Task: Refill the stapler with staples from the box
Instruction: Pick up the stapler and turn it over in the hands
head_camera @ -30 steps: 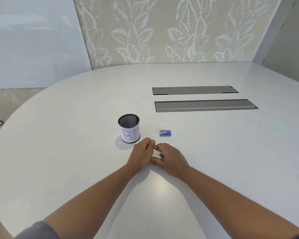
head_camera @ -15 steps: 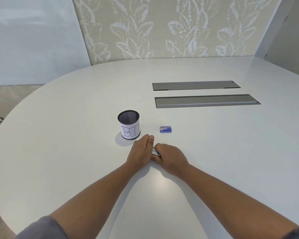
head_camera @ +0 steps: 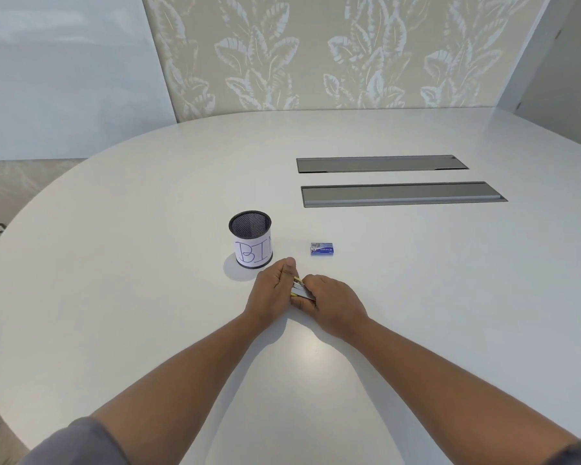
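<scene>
A small stapler (head_camera: 301, 290), silver with yellow trim, lies low over the white table (head_camera: 148, 297) between my two hands. My left hand (head_camera: 271, 293) grips its left side, thumb stretched forward. My right hand (head_camera: 332, 303) closes over its right side and hides most of it. Whether the stapler is open cannot be told. The little blue staple box (head_camera: 322, 249) lies on the table just beyond my right hand, apart from both hands.
A black mesh cup (head_camera: 251, 239) with a paper label reading "BIN" stands left of the staple box, close to my left thumb. Two grey cable hatches (head_camera: 399, 194) are set into the table farther back. A leaf-patterned wall runs behind.
Both hands stay clasped on the stapler at the same spot. A bit more of its silver and yellow body shows between them than half a second ago.
</scene>
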Tool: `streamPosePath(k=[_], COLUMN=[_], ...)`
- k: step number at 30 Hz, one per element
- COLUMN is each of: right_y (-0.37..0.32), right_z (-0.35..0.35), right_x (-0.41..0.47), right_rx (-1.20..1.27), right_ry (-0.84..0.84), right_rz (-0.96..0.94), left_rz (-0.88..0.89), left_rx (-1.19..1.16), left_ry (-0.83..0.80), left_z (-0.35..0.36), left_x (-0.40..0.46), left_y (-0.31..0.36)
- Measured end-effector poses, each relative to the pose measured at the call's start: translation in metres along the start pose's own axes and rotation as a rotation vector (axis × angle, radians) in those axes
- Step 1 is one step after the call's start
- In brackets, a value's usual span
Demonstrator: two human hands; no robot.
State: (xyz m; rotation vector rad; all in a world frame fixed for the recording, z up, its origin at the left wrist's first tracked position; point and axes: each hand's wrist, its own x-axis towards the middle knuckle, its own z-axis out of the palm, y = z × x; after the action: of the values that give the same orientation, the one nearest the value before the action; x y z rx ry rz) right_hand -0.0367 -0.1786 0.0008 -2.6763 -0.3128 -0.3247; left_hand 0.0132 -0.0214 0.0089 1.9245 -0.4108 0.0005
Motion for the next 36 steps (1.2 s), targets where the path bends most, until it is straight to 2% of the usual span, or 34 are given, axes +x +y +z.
streamPosePath(k=[7, 36], right_y=[0.001, 0.005], right_z=[0.0, 0.004], right_x=[0.001, 0.001], right_rx=[-0.004, -0.022], right_ry=[0.004, 0.009], right_rz=[0.012, 0.026], left_rz=[-0.057, -0.135], left_rx=[-0.103, -0.136], left_ry=[-0.029, -0.069], left_z=[-0.005, -0.012], left_x=[0.001, -0.001], left_y=[0.003, 0.009])
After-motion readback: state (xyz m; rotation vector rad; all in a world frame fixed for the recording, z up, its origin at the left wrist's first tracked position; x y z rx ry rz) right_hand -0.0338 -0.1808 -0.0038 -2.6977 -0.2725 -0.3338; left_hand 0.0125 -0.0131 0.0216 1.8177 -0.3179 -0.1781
